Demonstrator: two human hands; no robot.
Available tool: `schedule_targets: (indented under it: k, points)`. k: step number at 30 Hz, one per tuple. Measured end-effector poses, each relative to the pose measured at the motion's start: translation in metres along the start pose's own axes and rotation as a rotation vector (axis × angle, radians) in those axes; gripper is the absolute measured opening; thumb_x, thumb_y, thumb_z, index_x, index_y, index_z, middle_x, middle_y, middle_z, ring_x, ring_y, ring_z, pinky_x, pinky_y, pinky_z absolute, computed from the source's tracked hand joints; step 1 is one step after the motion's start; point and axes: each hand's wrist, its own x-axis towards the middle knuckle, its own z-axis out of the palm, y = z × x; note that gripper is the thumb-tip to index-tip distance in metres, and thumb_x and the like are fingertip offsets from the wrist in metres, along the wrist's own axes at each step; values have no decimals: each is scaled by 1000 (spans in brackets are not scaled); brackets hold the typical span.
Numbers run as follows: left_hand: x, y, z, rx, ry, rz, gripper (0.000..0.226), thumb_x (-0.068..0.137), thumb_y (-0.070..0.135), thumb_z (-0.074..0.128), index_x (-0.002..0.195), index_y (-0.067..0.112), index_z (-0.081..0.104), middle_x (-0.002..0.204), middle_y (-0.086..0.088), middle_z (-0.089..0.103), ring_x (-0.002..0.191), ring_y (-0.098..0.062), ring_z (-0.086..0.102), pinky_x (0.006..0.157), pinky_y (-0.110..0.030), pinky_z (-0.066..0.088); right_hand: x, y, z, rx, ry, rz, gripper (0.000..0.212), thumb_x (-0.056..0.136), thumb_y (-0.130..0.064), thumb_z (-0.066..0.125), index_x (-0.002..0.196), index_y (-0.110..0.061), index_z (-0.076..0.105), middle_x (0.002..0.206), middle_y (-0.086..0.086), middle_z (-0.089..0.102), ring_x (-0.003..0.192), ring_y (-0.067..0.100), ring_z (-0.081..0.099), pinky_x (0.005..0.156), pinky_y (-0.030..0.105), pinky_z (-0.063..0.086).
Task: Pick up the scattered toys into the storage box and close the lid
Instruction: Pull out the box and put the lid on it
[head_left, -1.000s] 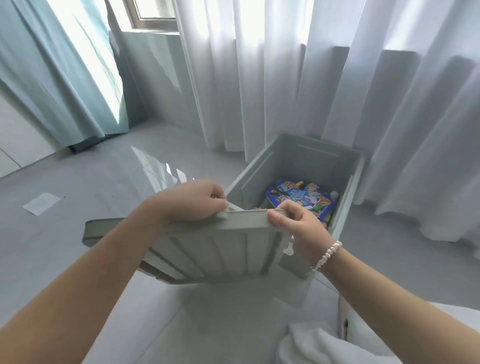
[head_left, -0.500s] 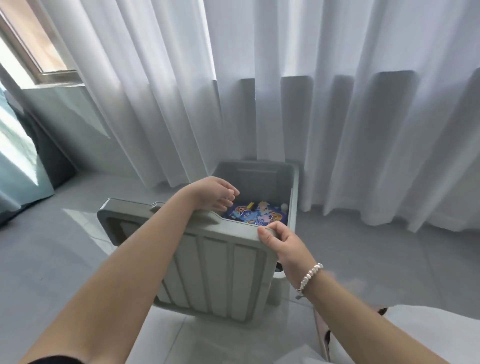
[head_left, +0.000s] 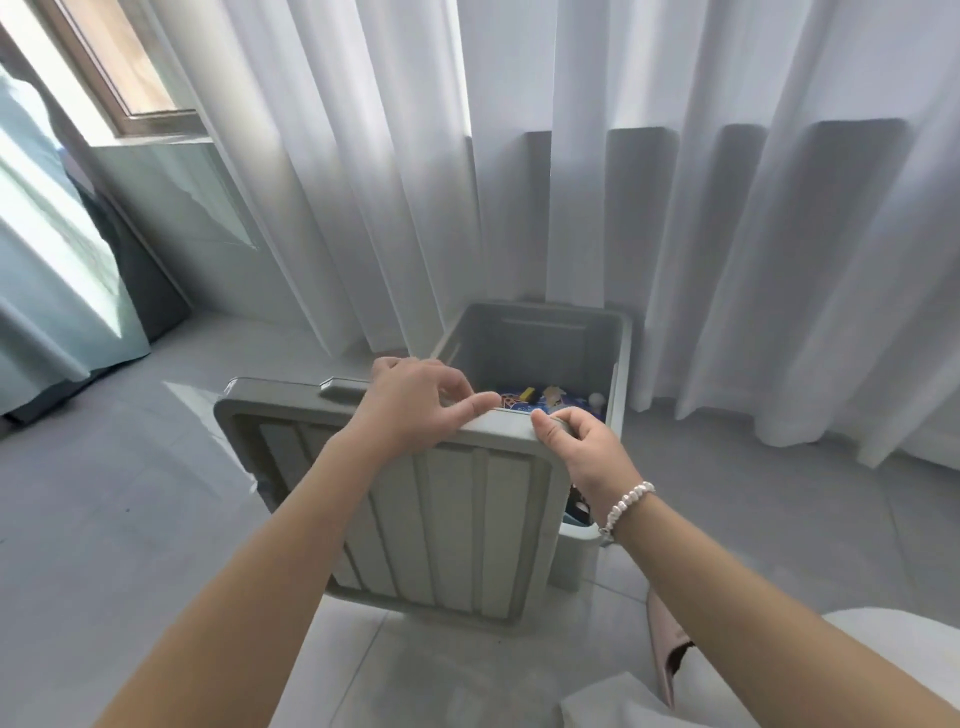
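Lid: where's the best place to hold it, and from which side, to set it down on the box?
Probably by its long upper edge, from the near side, as now: the left hand and right hand both hold that raised rim. The lid stands tilted in front of the open box, ribbed underside toward the camera, so hands spread along the rim could tip it forward over the opening.

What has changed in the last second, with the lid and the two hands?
The lid was swung from nearly flat to steeply tilted, its top edge now over the near side of the storage box. The left hand slid along that edge toward the right hand. Both hands still grip the lid; the box stays open by the curtain, with the toys inside.
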Motion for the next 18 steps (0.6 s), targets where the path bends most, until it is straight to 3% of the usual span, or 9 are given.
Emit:
schedule_targets:
  k: [3, 5, 8, 10, 12, 15, 18]
  points:
    - [-8, -10, 2, -2, -60, 84, 72, 48, 85, 42, 100, 38, 62, 92, 15, 59, 101, -5, 44, 92, -23, 12, 2, 4, -4, 22, -49, -10, 31, 78, -47, 63, 78, -17, 52, 69, -5, 46, 68, 11, 43, 61, 19, 37]
    - [-4, -11, 2, -60, -42, 76, 71, 45, 78, 56, 101, 37, 63, 91, 13, 57, 103, -7, 44, 87, -20, 12, 0, 11, -8, 35, -130, -13, 35, 73, -46, 70, 89, -20, 55, 81, -3, 54, 74, 11, 50, 65, 18, 43]
    - [1, -11, -3, -101, -75, 67, 60, 53, 62, 71, 105, 32, 66, 93, 8, 57, 105, -9, 42, 87, -20, 13, -3, 23, -10, 81, -177, -28, 43, 63, -27, 83, 99, -22, 60, 98, 3, 63, 86, 13, 61, 70, 18, 50]
    - [5, -11, -9, -122, -81, 75, 61, 53, 62, 66, 106, 32, 66, 96, 7, 55, 108, -10, 40, 89, -19, 13, -4, 18, -7, 176, -104, -68, 34, 64, -12, 82, 93, -17, 64, 88, 1, 67, 80, 12, 62, 70, 19, 51]
    - [13, -10, -16, -187, -2, 70, 63, 53, 65, 62, 108, 35, 66, 102, 10, 51, 114, -11, 38, 103, -25, 11, 3, 2, -4, 294, -17, -124, 24, 64, -6, 80, 81, -14, 65, 72, -5, 65, 71, 9, 59, 68, 19, 49]
    - [29, -7, -14, -219, 257, 64, 54, 69, 59, 61, 119, 38, 61, 133, 6, 41, 131, -14, 27, 116, -45, 6, 22, -30, -12, 372, 46, -171, 26, 57, -17, 87, 75, -19, 67, 76, 0, 63, 77, 15, 57, 76, 30, 49]
    - [36, -12, 0, -360, 399, -130, 71, 83, 52, 60, 144, 41, 26, 156, 0, 5, 144, -20, -1, 118, -44, 0, 40, -53, -31, 392, 48, -108, 30, 56, -25, 85, 80, -18, 69, 85, 6, 65, 84, 22, 59, 87, 42, 49]
